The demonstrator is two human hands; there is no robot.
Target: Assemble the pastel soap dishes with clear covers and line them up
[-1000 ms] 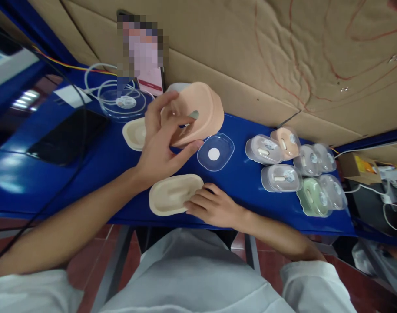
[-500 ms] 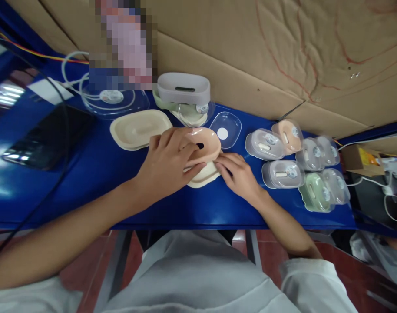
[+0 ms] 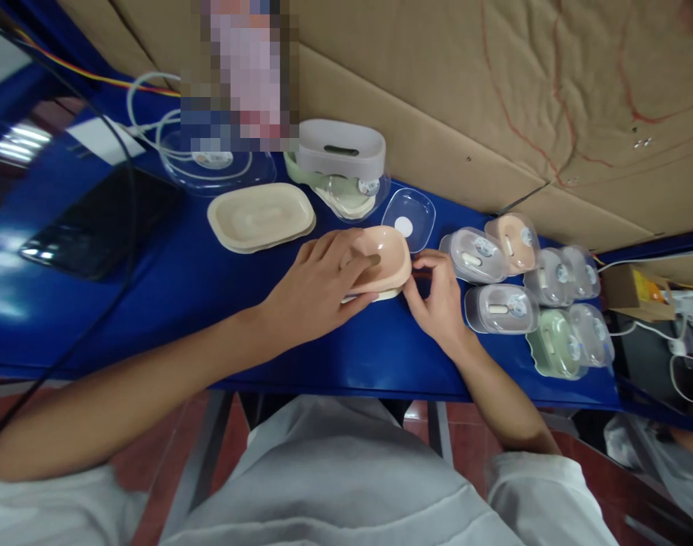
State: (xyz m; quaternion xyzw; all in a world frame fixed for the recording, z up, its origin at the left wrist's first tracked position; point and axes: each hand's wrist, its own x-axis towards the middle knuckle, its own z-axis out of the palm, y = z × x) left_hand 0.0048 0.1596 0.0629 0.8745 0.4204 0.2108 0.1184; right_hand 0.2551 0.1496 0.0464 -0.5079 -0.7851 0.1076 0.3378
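Observation:
A peach oval soap dish (image 3: 393, 259) sits over a cream base (image 3: 390, 294), of which only a strip shows below its near rim. My left hand (image 3: 312, 284) grips the dish from the left, fingers over the far rim and inside, thumb low on the near side. At the right end, my right hand (image 3: 442, 307) pinches the edge between thumb and forefinger. A cream tray (image 3: 260, 216) lies to the left of the dish. Just behind it is a clear lid (image 3: 421, 211) with a white round sticker.
Behind stands a grey soap dish (image 3: 340, 148) on green and cream pieces. Several lidded soap dishes (image 3: 506, 309) are grouped at the right. A black phone-like slab (image 3: 99, 224), white cable (image 3: 136, 98) and large clear lid (image 3: 221, 176) occupy the left. A cardboard wall (image 3: 415, 83) borders the back.
The peach dish has come down closer over the cream base, covering more of it. My right hand's fingers have bent into a pinch at the right end. The view has shifted slightly.

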